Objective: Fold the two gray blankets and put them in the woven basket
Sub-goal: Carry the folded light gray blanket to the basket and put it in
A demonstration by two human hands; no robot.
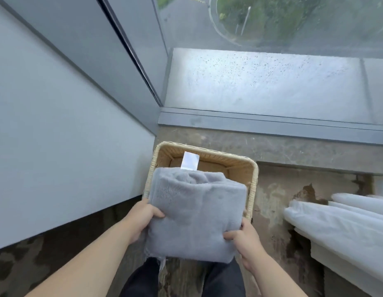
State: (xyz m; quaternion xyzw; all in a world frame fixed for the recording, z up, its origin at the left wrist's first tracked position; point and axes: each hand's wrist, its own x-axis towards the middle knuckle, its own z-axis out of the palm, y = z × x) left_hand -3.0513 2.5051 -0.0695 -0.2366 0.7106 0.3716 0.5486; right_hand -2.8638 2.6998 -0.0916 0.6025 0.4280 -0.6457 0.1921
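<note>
The folded gray blanket (197,215) is a thick, plush rectangular bundle with a soft nap, several layers showing as rounded folds along its far edge and a frayed corner hanging at its near left. Whether the bundle is one blanket or two cannot be determined. A white label (190,160) stands up from the far edge, ahead of both hands. The left hand (143,217) grips the bundle's left edge, thumb on top and fingers hidden beneath. The right hand (248,239) grips the near right corner in the same way, thumb pressed onto the top surface. The bundle is between the hands, over the near part of the woven basket (253,183), covering the basket's near rim; contact with the basket cannot be confirmed. The basket is rectangular, of pale tan weave, and sits just ahead of the hands with its far interior exposed. It rests on a mottled brown stone floor (293,189). To the left of the left hand runs a pale gray wall panel (57,125). Well ahead of the hands is a gray-framed window (271,82) with spotted glass, showing pavement and greenery outside. To the right of the right hand lies white fabric (346,228) in long folds. Dark trousers (218,281) show below the bundle.
</note>
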